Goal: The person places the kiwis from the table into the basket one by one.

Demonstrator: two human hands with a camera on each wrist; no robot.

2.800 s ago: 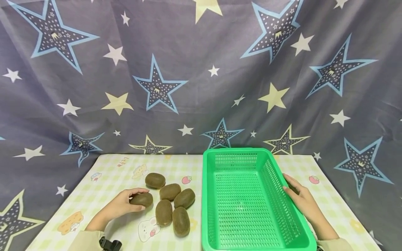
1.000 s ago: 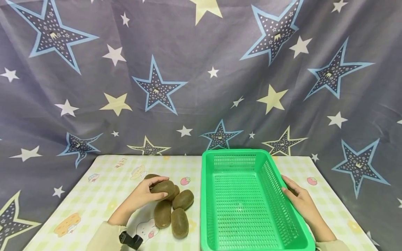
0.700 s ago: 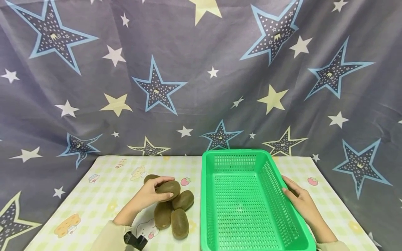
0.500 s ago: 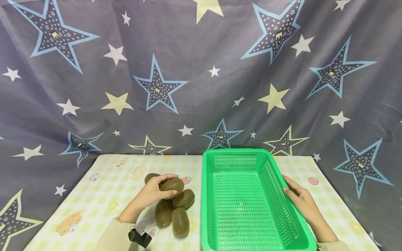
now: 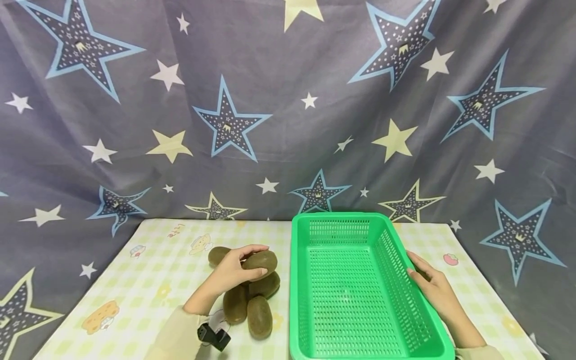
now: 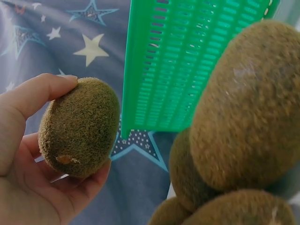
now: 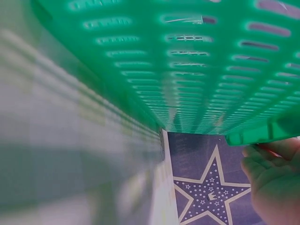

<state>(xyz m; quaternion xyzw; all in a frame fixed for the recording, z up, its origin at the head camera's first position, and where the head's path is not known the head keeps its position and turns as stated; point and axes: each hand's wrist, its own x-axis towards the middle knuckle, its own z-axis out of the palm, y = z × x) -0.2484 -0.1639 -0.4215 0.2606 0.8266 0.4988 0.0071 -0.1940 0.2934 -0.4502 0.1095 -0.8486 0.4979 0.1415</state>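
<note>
Small reddish lettering (image 5: 176, 230) on the checked tablecloth (image 5: 135, 280), toward 10 o'clock from the fruit, is too small to read for certain; the starry curtain (image 5: 279, 140) bears only stars and little crowns. The left hand (image 5: 230, 272) holds a kiwi (image 5: 262, 261), thumb and fingers curved around its sides and spread just to its width. That kiwi is oval, brown and covered in short fuzz, with a greenish tinge and a pale tan scar at one end in the left wrist view. It sits above the pile, toward 9 o'clock from the green basket (image 5: 295, 300). One loose kiwi (image 5: 218, 255) lies at its 9 o'clock, and other kiwis (image 5: 259, 318) cluster between its 6 and 7 o'clock. The right hand (image 5: 434, 287) grips the basket's rim at 3 o'clock, thumb over the edge, fingers outside, nearly closed around it.
</note>
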